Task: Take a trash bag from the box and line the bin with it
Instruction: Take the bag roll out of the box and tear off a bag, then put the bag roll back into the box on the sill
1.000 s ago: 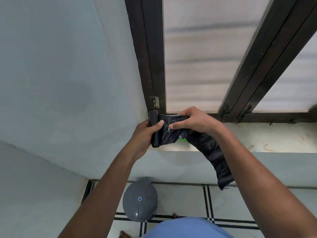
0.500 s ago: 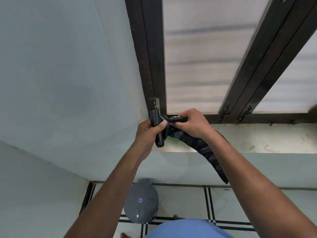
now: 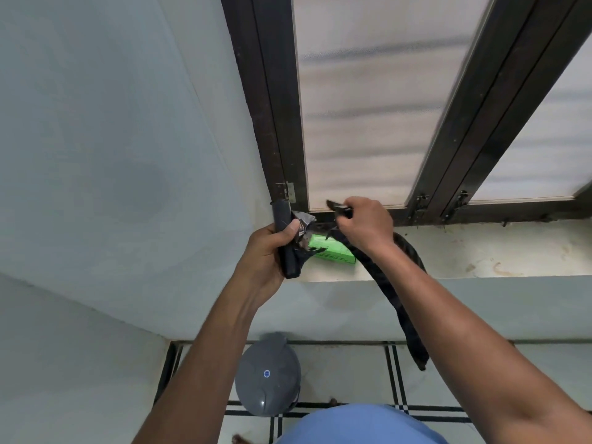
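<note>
My left hand [image 3: 267, 251] grips a black roll of trash bags [image 3: 286, 238], held upright in front of the window sill. My right hand [image 3: 365, 224] pinches the top of a black trash bag [image 3: 394, 302] that hangs down as a long folded strip under my right forearm. A torn, ragged edge shows between the roll and the bag, and the two look separated. A green box [image 3: 333, 249] lies on the sill behind my hands. The grey bin [image 3: 267, 374], lid closed, stands on the floor below by the wall.
The stained white window sill [image 3: 480, 251] runs to the right under a dark-framed window [image 3: 278, 123] with frosted panes. Pale walls meet in the corner at left. The floor [image 3: 352, 373] is light tile with black lines. My blue shirt shows at the bottom edge.
My hands have pulled apart: the right moved right and up with the bag, tearing it from the roll. The green box behind is now uncovered.
</note>
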Action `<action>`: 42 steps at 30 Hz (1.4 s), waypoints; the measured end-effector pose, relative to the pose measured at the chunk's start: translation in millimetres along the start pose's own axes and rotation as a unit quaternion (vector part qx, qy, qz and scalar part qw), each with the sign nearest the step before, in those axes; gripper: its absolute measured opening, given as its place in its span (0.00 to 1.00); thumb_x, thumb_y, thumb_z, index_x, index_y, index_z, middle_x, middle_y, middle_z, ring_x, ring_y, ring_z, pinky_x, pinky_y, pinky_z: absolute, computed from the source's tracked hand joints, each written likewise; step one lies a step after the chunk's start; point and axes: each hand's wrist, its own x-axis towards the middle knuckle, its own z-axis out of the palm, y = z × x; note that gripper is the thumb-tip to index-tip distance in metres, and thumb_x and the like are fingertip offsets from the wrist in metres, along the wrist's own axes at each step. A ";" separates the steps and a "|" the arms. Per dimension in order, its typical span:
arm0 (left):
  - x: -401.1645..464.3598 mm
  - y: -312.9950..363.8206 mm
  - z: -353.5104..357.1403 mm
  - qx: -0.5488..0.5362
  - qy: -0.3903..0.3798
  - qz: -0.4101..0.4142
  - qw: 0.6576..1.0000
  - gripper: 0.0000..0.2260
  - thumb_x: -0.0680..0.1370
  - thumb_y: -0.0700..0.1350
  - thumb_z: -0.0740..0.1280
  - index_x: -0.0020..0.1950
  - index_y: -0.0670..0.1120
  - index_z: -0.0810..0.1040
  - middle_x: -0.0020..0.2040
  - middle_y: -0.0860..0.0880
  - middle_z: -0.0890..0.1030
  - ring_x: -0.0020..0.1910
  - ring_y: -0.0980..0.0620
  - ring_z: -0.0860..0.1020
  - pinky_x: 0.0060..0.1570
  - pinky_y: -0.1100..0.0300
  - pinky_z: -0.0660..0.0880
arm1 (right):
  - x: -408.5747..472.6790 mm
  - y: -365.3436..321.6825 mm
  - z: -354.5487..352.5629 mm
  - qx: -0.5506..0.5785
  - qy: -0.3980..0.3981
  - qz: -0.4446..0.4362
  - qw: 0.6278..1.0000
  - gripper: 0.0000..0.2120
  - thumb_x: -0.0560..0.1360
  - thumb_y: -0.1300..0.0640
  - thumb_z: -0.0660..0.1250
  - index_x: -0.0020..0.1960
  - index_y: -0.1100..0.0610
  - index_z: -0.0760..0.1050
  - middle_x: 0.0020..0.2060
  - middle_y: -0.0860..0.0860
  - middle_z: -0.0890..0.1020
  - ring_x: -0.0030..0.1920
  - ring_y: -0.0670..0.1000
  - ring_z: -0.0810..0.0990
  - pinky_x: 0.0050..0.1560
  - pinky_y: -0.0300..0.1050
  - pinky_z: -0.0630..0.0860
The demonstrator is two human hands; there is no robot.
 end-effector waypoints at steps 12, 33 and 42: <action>17.3 -30.7 13.2 0.207 0.013 -0.073 0.976 0.29 0.73 0.61 0.82 0.58 0.39 0.82 0.38 0.44 0.79 0.33 0.48 0.77 0.41 0.50 0.80 | 21.8 -0.2 -40.3 0.578 -0.151 0.251 0.762 0.14 0.86 0.49 0.70 0.60 0.58 0.87 0.48 0.56 0.90 0.39 0.54 0.88 0.40 0.46 0.85; 23.9 -17.8 16.7 0.016 0.032 -0.139 0.990 0.06 0.81 0.45 0.68 0.44 0.49 0.75 0.29 0.52 0.72 0.23 0.56 0.68 0.23 0.64 0.66 | -48.7 33.3 -33.1 0.407 -0.308 0.145 0.848 0.39 0.72 0.21 0.72 0.65 0.53 0.85 0.58 0.54 0.90 0.58 0.54 0.85 0.67 0.57 0.76; 34.4 -28.9 8.8 -0.014 0.116 -0.185 0.976 0.04 0.78 0.45 0.72 0.44 0.47 0.83 0.37 0.50 0.84 0.28 0.54 0.80 0.30 0.64 0.75 | -63.4 32.2 -38.6 0.328 -0.237 0.008 0.914 0.57 0.71 0.45 0.87 0.86 0.31 0.53 0.48 0.51 0.83 0.47 0.48 0.88 0.56 0.46 0.84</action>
